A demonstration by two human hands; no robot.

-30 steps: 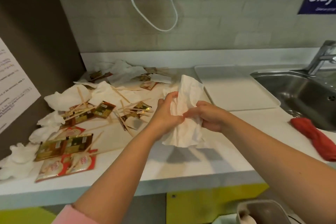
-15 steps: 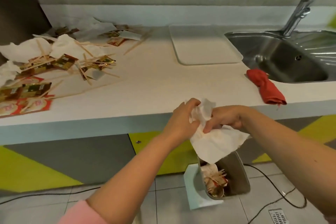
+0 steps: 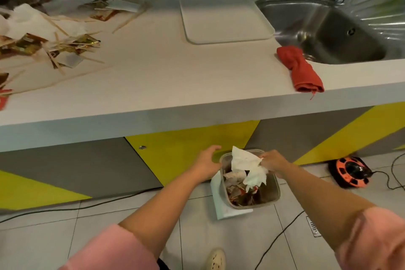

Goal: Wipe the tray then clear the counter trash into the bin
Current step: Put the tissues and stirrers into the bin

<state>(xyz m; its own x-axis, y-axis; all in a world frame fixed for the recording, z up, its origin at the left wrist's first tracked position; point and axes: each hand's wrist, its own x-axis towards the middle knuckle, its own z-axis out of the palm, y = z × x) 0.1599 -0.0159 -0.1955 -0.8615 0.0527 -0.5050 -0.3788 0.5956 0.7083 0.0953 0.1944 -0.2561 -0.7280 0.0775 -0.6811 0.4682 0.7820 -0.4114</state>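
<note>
Readable text: none; no word, number or brand can be made out.
Sachets: gold, green and red printing on the packets lying at the left of the desk, too blurred to read.
Wrappers: red and white print on the crumpled pieces inside the bin, too small to read.
Cable reel: a small dark mark at the hub of the orange reel on the floor, not legible.
</note>
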